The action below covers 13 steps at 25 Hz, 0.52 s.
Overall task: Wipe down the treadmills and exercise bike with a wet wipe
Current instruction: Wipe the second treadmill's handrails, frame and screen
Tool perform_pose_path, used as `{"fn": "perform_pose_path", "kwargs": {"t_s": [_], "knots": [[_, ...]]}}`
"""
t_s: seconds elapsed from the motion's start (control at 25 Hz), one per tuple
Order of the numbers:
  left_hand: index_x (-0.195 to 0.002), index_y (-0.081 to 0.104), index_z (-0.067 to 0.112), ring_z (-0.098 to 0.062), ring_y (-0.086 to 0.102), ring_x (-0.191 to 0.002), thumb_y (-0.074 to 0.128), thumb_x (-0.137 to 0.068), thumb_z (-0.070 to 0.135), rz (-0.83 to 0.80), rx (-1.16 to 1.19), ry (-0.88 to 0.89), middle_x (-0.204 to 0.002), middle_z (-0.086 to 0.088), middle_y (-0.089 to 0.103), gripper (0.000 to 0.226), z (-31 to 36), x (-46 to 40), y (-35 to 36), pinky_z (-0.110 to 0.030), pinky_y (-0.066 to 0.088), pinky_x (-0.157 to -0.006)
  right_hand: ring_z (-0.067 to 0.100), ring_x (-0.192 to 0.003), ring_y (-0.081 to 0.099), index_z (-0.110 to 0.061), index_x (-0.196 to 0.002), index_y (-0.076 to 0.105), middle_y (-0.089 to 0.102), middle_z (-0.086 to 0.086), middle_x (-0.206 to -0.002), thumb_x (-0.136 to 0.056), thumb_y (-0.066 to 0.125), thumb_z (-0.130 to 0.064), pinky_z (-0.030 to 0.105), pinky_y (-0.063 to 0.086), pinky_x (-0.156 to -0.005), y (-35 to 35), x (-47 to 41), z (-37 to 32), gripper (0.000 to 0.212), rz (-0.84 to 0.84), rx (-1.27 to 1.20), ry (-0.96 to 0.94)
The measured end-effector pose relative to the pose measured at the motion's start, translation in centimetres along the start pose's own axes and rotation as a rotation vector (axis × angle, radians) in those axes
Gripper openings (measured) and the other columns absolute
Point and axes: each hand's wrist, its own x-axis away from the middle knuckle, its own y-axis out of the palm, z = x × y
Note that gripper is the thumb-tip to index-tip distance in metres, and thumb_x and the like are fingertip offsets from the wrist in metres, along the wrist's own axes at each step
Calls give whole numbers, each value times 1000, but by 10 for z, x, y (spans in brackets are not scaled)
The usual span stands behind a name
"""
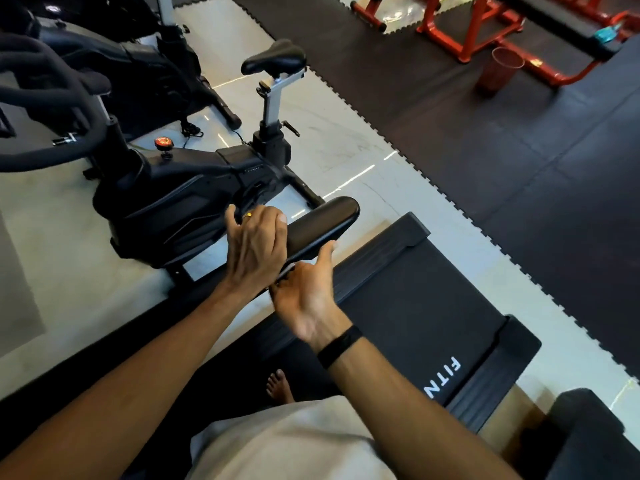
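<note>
Now head view: my left hand (254, 251) lies atop the treadmill handrail (322, 225), fingers curled over it to steady; right hand (306, 294) cups underneath, fingers hidden, wipe unseen. Exercise bike (180, 188) at 10 o'clock, treadmill deck (422, 306) at 3.
</note>
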Motion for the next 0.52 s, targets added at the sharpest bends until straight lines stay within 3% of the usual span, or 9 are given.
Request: {"fn": "perform_pose_path", "kwargs": {"t_s": [0.08,0.16,0.28,0.36,0.44,0.52], "knots": [[-91,63,9,-28,62,-83,26,-103,28,13,7,-32,-91,-5,67,43,-2,-1,0,-60,25,-110,19,-92,56,12,-125,58,55,11,-97,-87,24,-86,34,38,-114,4,6,-7,110,1,-44,6],[-91,63,10,-27,61,-84,27,-102,28,7,28,-49,-92,-4,68,42,-5,-1,-2,-58,27,-109,15,-90,58,-2,-100,59,58,10,-93,-91,20,-81,32,41,-106,-2,-4,-22,88,98,-46,-79],[-90,65,8,-28,62,-81,42,-96,21,-36,179,-10,-89,-5,68,27,-6,-2,-4,-49,42,-94,16,-121,58,-9,-126,59,63,12,-133,-96,12,-74,27,40,-108,-12,-13,-16,86,164,23,-87],[-91,67,7,-27,64,-82,48,-91,16,-116,290,60,-90,-5,69,22,-14,0,-8,-44,51,-80,16,-120,57,-7,-140,54,64,7,-130,-93,10,-78,23,45,-97,-4,3,12,96,87,116,31],[-93,68,7,-26,66,-87,47,-90,17,-193,297,142,-94,-5,69,24,-30,8,-19,-44,53,-78,16,-104,59,-3,-137,56,66,5,-111,-90,14,-82,22,47,-85,9,25,27,101,8,124,132],[-95,69,7,-26,66,-90,45,-89,22,-228,261,187,-97,-5,69,29,-50,16,-33,-46,53,-81,22,-104,64,3,-130,58,70,12,-112,-89,16,-82,29,50,-96,9,31,21,103,14,84,120]]}}
